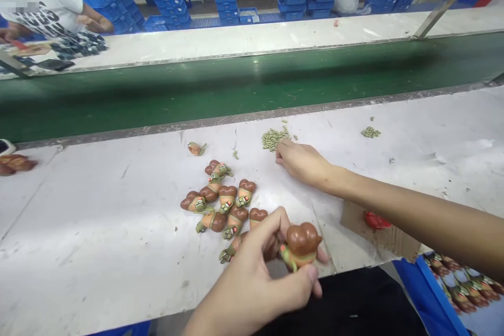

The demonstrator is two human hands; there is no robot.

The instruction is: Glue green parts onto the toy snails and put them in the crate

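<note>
My left hand [255, 278] is closed round a small brown-headed toy figure [302, 244] near the front edge of the white table [98, 231]. Just left of it lies a heap of several like figures [224, 202]. My right hand [301, 161] reaches across the table, fingers curled down at a pile of small green pieces [273, 138]; what its fingertips hold is hidden.
A single figure [196, 148] lies apart behind the heap. A second small green pile [370, 132] sits to the right. A green conveyor belt [252, 84] runs behind the table. A blue crate [452, 294] with figures stands at bottom right. Another person [43, 5] works at far left.
</note>
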